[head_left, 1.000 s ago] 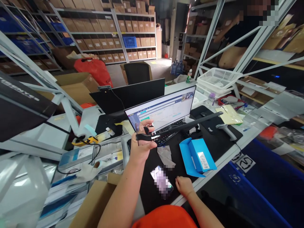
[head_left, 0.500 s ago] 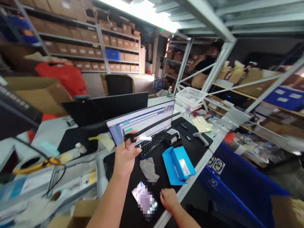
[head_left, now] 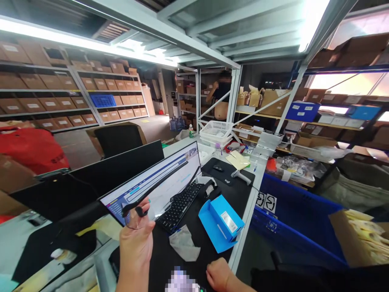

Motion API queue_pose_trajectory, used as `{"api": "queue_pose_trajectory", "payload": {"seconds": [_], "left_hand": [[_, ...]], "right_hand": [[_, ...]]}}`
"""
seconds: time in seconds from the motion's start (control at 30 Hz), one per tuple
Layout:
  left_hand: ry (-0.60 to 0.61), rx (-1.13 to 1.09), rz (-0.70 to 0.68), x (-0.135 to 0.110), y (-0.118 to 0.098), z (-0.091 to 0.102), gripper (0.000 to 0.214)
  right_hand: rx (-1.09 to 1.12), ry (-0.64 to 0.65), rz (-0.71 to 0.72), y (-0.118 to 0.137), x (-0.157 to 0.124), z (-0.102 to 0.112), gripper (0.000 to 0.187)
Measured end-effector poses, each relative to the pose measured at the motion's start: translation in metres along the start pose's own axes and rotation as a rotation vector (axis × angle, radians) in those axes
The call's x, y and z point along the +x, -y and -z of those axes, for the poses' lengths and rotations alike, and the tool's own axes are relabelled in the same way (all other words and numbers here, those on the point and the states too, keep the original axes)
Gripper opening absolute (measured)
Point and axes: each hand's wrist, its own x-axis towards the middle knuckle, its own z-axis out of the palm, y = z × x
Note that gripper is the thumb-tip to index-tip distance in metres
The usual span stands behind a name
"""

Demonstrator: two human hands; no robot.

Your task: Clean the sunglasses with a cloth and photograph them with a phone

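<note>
My left hand (head_left: 136, 239) is raised in front of the monitor (head_left: 170, 178), its fingers closed on black-framed glasses (head_left: 161, 178). Their long dark temples stretch up and right across the screen, and a clear lens shows by the fingers. My right hand (head_left: 220, 273) rests as a fist at the desk's edge, with nothing showing in it. Between the hands lies a grey cloth (head_left: 184, 243). An open blue box (head_left: 221, 223) with a white label sits beyond my right fist. A blurred-out, phone-like object (head_left: 182, 282) is at the bottom edge.
A black keyboard (head_left: 179, 207) lies below the monitor. Farther along the mat are a mouse (head_left: 218, 168) and a barcode scanner (head_left: 241, 177). White baskets (head_left: 215, 132) stand at the desk's far end. Right of the desk is a large blue bin (head_left: 291, 219). A person (head_left: 221, 93) stands behind the racks.
My view has turned right and tilted up. My left hand still holds the glasses, now turned so both temples show against the screen. My right fist stays by the desk edge.
</note>
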Motion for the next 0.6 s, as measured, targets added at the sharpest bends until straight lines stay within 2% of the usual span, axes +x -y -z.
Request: {"api": "queue_pose_trajectory", "payload": {"seconds": [0.6], "left_hand": [[-0.05, -0.028, 0.019, 0.0017, 0.0032, 0.0049, 0.037]], "right_hand": [[-0.013, 0.036, 0.005, -0.002, 0.0006, 0.003, 0.022]]}}
